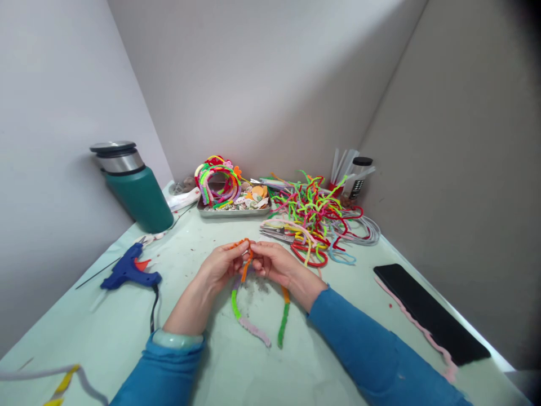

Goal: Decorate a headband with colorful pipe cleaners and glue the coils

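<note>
With the hands as the clock's centre, left hand (pixel 220 264) and right hand (pixel 274 261) nearly meet, thumbs and fingers pinching an orange pipe cleaner (pixel 245 272) between them, one end dangling towards six o'clock. Just below, at six, a curved band (pixel 235 304) wrapped in coloured fuzz lies on the pale green table cover (pixel 228 378), its upper part hidden by the hands; I cannot tell whether they touch it. A metal tray (pixel 234 213) of small flat pieces sits between eleven and twelve, with fuzzy colourful hoops (pixel 207 192) at its left end. Scissors (pixel 281 234) lie at two, beside a tangled pipe-cleaner pile (pixel 313 206) farther out. A blue glue gun (pixel 131 268) rests at nine, a teal bottle (pixel 137 194) stands at ten, and a black slab (pixel 431 313) lies past three, a pink fuzzy strip (pixel 416 324) along its near edge
</note>
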Demonstrator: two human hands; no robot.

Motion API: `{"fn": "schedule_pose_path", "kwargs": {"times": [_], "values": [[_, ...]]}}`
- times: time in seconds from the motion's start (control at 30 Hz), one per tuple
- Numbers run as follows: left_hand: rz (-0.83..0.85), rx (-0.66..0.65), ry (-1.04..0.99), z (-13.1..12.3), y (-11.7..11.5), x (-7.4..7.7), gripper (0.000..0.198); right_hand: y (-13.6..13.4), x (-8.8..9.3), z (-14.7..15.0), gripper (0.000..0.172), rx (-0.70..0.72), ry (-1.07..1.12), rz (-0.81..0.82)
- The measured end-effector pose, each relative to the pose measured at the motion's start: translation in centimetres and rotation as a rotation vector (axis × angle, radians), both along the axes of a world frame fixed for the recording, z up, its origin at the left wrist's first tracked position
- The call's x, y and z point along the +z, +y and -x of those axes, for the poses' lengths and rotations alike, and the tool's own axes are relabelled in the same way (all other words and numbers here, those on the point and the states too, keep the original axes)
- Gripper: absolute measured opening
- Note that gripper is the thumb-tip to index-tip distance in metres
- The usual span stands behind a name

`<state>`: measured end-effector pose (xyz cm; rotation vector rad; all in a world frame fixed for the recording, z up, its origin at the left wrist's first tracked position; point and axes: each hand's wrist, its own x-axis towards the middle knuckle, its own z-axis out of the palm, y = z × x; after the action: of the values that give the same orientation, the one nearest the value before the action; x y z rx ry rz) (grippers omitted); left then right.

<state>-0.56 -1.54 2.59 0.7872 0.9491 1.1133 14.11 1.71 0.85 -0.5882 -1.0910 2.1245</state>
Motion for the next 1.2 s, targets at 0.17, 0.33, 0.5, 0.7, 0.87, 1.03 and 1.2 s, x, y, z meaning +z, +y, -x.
{"fn": "schedule_pose_path", "kwargs": {"times": [0.17,0.33,0.5,0.7,0.87,1.03,1.2], "values": [[0.001,-0.034,-0.015,0.1,0.0,0.0,0.025,0.1,-0.1,0.0,0.018,0.008,0.035,0.037],[0.015,0.002,0.007,-0.1,0.0,0.1,0.025,0.0,0.1,0.0,0.015,0.045,0.051,0.079],[0.035,0.025,0.01,-0.2,0.0,0.0,0.027,0.4,-0.3,-0.1,0.01,0.136,0.075,0.155],[0.008,-0.013,0.026,-0.1,0.0,-0.2,0.027,0.8,-0.7,0.0,0.008,0.181,0.077,0.231],[-0.044,0.031,0.151,-0.1,0.2,-0.4,0.028,0.5,-0.5,0.4,0.008,0.087,0.01,0.171],[-0.028,0.088,0.102,-0.1,0.3,-0.2,0.027,-0.1,0.3,0.2,0.013,-0.014,-0.183,-0.088],[0.05,0.17,-0.067,0.2,0.4,0.0,0.025,-0.5,0.5,-0.1,0.018,-0.43,-0.55,-0.74]]}}
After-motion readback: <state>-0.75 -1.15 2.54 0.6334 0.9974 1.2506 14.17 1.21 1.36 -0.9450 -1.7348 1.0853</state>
